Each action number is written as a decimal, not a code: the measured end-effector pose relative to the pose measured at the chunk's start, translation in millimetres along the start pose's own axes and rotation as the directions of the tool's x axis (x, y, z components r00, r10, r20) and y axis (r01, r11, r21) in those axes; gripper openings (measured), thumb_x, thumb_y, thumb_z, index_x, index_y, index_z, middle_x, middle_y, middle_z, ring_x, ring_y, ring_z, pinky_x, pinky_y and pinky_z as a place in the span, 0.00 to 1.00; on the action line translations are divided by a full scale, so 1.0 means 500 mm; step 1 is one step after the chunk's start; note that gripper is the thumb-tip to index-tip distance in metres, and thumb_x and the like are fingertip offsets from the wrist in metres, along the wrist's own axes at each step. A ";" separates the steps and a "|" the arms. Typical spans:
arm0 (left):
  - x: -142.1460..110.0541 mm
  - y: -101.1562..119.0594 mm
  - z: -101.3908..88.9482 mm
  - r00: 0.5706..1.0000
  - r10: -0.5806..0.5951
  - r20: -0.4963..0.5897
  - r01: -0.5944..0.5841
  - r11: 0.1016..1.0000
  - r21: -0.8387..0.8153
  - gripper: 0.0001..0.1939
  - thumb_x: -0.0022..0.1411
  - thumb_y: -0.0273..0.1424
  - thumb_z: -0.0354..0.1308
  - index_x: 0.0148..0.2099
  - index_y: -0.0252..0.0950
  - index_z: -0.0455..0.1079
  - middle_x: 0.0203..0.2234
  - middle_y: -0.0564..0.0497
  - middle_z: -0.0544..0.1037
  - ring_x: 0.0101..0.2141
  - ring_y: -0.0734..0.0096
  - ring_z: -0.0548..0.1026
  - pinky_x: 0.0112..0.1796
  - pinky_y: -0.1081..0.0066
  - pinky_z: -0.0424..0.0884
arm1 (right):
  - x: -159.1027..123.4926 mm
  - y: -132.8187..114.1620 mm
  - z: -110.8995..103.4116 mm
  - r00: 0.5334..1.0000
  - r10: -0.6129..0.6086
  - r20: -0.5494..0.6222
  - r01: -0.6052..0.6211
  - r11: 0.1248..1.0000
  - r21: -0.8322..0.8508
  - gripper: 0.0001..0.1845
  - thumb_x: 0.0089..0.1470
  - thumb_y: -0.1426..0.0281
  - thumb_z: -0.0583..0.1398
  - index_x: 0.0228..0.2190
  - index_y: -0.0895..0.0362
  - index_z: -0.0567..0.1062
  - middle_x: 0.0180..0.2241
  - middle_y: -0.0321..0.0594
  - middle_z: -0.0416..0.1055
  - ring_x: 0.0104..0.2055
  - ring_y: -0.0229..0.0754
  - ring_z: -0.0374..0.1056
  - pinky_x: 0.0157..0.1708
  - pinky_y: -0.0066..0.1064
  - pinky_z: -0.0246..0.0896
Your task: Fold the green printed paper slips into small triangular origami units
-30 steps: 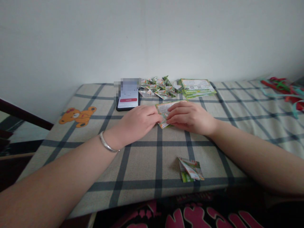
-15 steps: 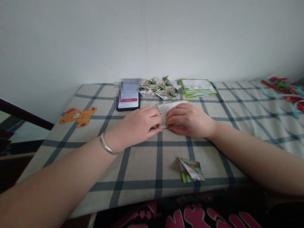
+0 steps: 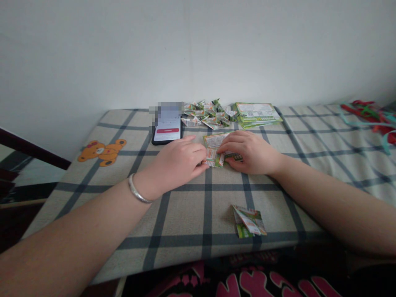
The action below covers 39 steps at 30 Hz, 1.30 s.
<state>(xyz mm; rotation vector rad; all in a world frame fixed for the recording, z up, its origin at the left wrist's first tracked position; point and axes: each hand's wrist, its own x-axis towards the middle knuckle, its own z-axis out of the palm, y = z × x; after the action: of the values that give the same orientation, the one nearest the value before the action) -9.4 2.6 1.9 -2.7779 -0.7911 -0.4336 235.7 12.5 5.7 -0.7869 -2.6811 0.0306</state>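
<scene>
A printed paper sheet (image 3: pixel 213 142), green and white with small text, lies on the table between my hands. Its near edge is folded over. My left hand (image 3: pixel 185 159) pinches the near left corner between thumb and fingers. From the right, my right hand (image 3: pixel 244 150) closes on the sheet, fingertips pressing its top and the thumb at the near edge; part of the sheet is hidden beneath it. Closer to me lies a folded paper piece (image 3: pixel 249 221) of the same print, touched by neither hand.
A phone (image 3: pixel 167 126) with a lit screen rests near the wall. Beside it are a pile of folded papers (image 3: pixel 213 117) and a stack of flat sheets (image 3: pixel 258 113). Red, green and pale blue strips (image 3: pixel 371 117) lie far right. A bear cutout (image 3: pixel 103 152) is at left on the checked tablecloth (image 3: pixel 185 214).
The sheet's near corner has been folded over along its near edge, where it pointed toward me before. Both hands shifted slightly; my left index finger has lifted. The other objects stayed put.
</scene>
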 end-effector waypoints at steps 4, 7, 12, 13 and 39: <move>0.000 -0.004 -0.001 0.999 0.025 -0.042 -0.026 1.000 -0.016 0.10 0.65 0.32 0.56 0.38 0.34 0.76 0.36 0.48 0.82 0.38 0.64 0.78 0.57 0.52 0.66 | -0.001 0.000 -0.001 0.999 -0.018 -0.031 0.017 1.000 -0.025 0.11 0.54 0.72 0.60 0.39 0.58 0.79 0.38 0.44 0.77 0.42 0.47 0.69 0.44 0.39 0.63; 0.001 -0.006 -0.002 0.998 0.030 -0.049 -0.031 0.999 -0.025 0.10 0.66 0.32 0.55 0.38 0.34 0.77 0.37 0.49 0.82 0.39 0.65 0.79 0.58 0.51 0.65 | -0.002 0.003 0.000 0.997 -0.058 -0.043 0.056 0.997 -0.044 0.10 0.57 0.70 0.59 0.38 0.57 0.80 0.38 0.44 0.78 0.42 0.46 0.69 0.43 0.39 0.62; 0.000 -0.010 0.001 0.997 0.050 -0.057 -0.052 0.998 -0.025 0.11 0.66 0.31 0.54 0.40 0.34 0.77 0.37 0.49 0.83 0.39 0.66 0.79 0.57 0.52 0.65 | -0.003 0.008 0.002 0.993 -0.106 -0.050 0.103 0.993 -0.060 0.10 0.58 0.70 0.59 0.37 0.55 0.81 0.37 0.42 0.78 0.42 0.45 0.69 0.42 0.37 0.62; 0.000 -0.012 0.003 0.997 0.049 -0.061 -0.051 0.998 -0.027 0.11 0.66 0.31 0.54 0.40 0.34 0.77 0.38 0.49 0.83 0.39 0.66 0.79 0.58 0.52 0.65 | -0.003 0.008 0.002 0.993 -0.109 -0.049 0.106 0.993 -0.055 0.09 0.58 0.70 0.60 0.37 0.55 0.81 0.37 0.42 0.78 0.41 0.45 0.68 0.42 0.37 0.62; 0.010 0.002 0.001 0.994 -0.094 -0.050 0.086 0.985 -0.146 0.07 0.61 0.25 0.55 0.32 0.34 0.73 0.34 0.48 0.81 0.42 0.62 0.77 0.48 0.59 0.72 | 0.001 -0.035 -0.016 0.990 0.140 0.016 -0.140 0.990 -0.024 0.07 0.54 0.70 0.61 0.32 0.55 0.81 0.33 0.40 0.77 0.39 0.45 0.69 0.42 0.35 0.60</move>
<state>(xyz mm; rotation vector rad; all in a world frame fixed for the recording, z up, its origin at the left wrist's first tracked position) -4.6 4.1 3.1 -2.8545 -0.9090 -0.6066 228.9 -2.6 15.2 -0.9853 -2.6419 0.0417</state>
